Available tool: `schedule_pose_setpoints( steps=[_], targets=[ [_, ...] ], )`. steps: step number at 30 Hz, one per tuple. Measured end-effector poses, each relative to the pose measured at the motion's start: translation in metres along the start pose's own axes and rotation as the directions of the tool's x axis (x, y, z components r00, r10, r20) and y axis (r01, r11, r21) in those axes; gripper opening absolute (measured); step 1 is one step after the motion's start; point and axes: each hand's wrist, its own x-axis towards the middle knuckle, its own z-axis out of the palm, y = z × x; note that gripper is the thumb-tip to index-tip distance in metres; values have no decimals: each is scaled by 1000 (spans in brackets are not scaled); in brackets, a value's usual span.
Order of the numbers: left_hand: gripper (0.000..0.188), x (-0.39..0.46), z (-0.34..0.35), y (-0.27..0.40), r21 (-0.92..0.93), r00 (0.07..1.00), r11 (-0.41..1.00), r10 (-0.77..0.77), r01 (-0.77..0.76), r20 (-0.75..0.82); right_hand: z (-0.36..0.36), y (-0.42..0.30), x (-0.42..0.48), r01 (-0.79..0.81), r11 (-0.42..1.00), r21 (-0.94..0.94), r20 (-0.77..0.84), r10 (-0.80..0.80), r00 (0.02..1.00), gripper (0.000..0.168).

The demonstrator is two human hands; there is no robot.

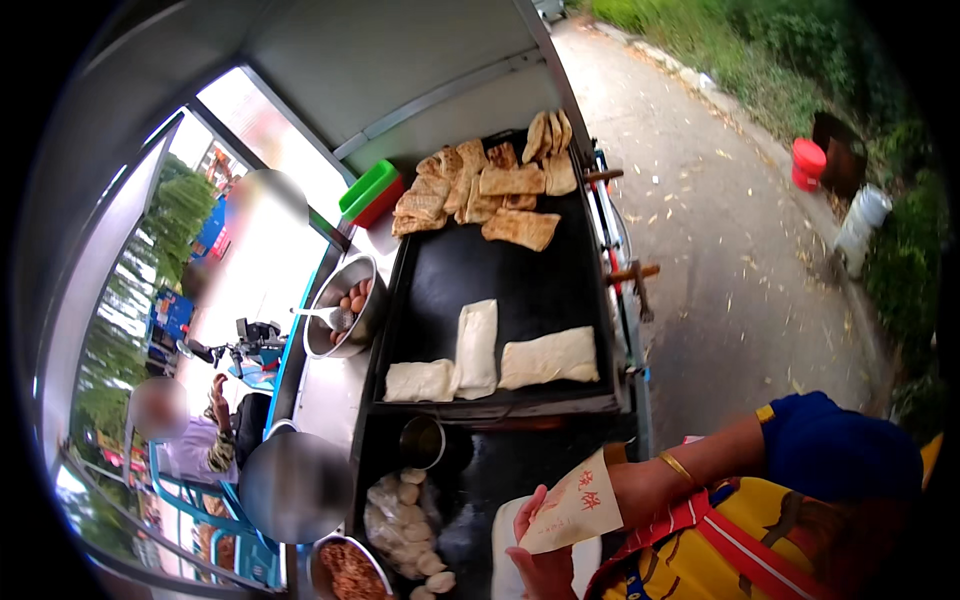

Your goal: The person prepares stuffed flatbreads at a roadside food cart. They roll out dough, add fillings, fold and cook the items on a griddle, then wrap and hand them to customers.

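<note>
My left hand (pixel 536 566) pinches a printed paper bag (pixel 577 506) between fingers and thumb at the lower right. My right forearm (pixel 649 480), with a bracelet, reaches to the bag; the right hand is hidden behind or inside it. Beneath the hands is a white object (pixel 504 536), partly covered. Round dough balls (pixel 409 529), some in clear plastic, lie to the left by a metal container (pixel 422 442). Pale uncooked flatbreads (pixel 476 349) rest on the black griddle (pixel 495 262). Browned flatbreads (pixel 511 180) are gathered at its far end.
A steel bowl (pixel 309 330) holds eggs and a slotted ladle. Below it stands a bowl of reddish filling (pixel 349 570). Green and red plastic containers (pixel 371 191) sit beside the browned breads. Wooden handles (pixel 634 274) jut from the griddle's right side. People are outside the window.
</note>
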Motion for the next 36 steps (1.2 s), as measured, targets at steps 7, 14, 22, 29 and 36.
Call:
schedule_pose_setpoints(
  steps=[7, 14, 22, 29, 36],
  targets=[
    [94, 48, 104, -69, 24, 988, 993, 116, -119, 105, -125, -5, -85, -266, 947, 181, 260, 215, 941, 42],
    [74, 137, 212, -177, 24, 973, 991, 131, -129, -189, -273, 55, -113, -59, 895, 441, 415, -145, 898, 54],
    [59, 196, 260, -187, 722, 872, 692, 362, -13, -331, -409, 43, -122, 178, 967, 182, 292, -226, 929, 38],
    [64, 218, 236, -153, -247, 807, 814, 385, -526, -448, -446, 121, -104, 56, 934, -353, -20, -67, 998, 26],
    [66, 266, 234, -158, -358, 747, 687, 416, -632, -520, -382, 222, -75, 550, 636, -541, 653, -93, 751, 20]
  ],
)
